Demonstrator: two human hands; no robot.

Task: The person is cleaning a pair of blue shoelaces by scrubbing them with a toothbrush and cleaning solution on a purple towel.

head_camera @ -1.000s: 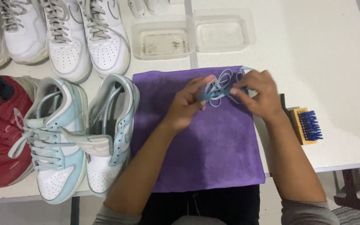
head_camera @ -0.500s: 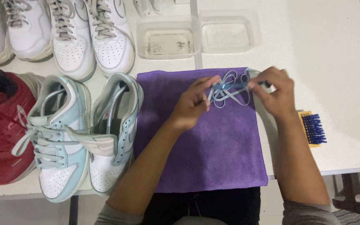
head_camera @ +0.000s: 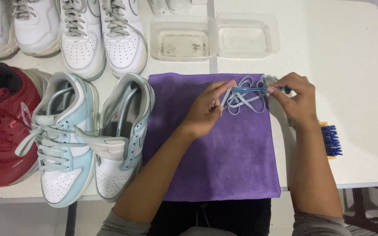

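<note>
A pale blue shoelace (head_camera: 246, 98) lies in loops on the upper right part of a purple cloth (head_camera: 224, 157). My left hand (head_camera: 206, 109) pinches the lace at its left end. My right hand (head_camera: 296, 98) holds a thin blue tool (head_camera: 252, 89) that runs level across the lace, its tip pointing toward my left fingers. Left of the cloth stands a pair of light blue and white sneakers (head_camera: 92, 135); the right one has no lace, and both have metal shoe trees inside.
Two clear plastic tubs (head_camera: 184, 39) (head_camera: 246, 39) stand behind the cloth. A blue-bristled brush (head_camera: 331, 140) lies beside my right forearm. White sneakers (head_camera: 101, 37) line the back; a red shoe (head_camera: 5, 126) sits far left. The table edge (head_camera: 364, 184) runs just below.
The view has shifted, so everything sits further right. My hands have drawn a little apart, and the tool now lies level across the lace loops.
</note>
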